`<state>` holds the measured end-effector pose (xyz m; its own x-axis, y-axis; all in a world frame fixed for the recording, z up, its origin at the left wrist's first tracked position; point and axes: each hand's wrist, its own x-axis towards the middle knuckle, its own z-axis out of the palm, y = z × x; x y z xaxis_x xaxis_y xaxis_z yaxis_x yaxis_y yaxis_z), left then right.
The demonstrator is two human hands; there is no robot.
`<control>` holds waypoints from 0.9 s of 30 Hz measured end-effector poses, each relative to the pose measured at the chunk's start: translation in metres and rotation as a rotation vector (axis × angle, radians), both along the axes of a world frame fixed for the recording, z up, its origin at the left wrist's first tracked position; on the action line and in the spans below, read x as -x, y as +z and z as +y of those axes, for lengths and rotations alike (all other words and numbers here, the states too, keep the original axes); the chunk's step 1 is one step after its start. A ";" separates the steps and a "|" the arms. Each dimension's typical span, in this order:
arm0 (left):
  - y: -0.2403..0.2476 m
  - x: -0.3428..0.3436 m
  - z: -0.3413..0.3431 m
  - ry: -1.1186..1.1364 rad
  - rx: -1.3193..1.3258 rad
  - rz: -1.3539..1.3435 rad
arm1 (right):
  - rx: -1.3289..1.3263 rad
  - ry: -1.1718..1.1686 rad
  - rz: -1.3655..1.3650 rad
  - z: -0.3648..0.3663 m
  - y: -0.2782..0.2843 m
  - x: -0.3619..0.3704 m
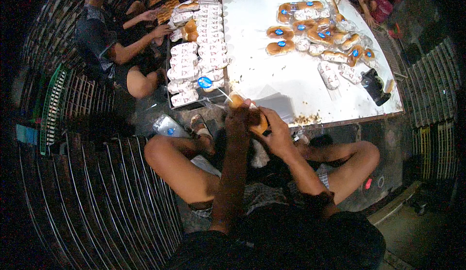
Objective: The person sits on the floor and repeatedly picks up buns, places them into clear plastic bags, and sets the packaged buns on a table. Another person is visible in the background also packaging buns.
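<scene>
Just off the near edge of a white table (252, 71), I hold a golden-brown bread roll (263, 124) in both hands. My left hand (237, 116) closes round its left side, and my right hand (276, 133) grips its right end. A clear plastic bag with a round blue label (205, 82) stretches from the roll's far end toward the tray; how much of the roll it covers is hard to see. Beyond my hands lies a stack of clear plastic bags (274, 106) at the table's edge.
A dark tray (180, 103) at left holds rows of rolls in printed white wrappers (211, 32). Bagged rolls (323, 33) are heaped at the table's far right, near a black tape dispenser (375, 86). A co-worker (104, 44) reaches over the tray; another person's arm (361, 5) shows far right.
</scene>
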<state>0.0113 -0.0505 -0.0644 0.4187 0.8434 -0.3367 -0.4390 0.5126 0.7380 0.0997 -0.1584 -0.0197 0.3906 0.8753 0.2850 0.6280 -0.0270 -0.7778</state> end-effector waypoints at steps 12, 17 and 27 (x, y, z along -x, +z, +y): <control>-0.119 0.006 0.007 -0.001 -0.317 -0.028 | -0.069 -0.018 0.247 -0.001 -0.019 -0.019; 0.009 0.006 0.026 -0.022 0.062 -0.304 | 0.008 -0.075 1.289 -0.007 -0.032 -0.026; -0.050 -0.025 0.012 -0.127 -0.090 -0.528 | 0.378 -0.277 0.484 -0.003 -0.042 -0.024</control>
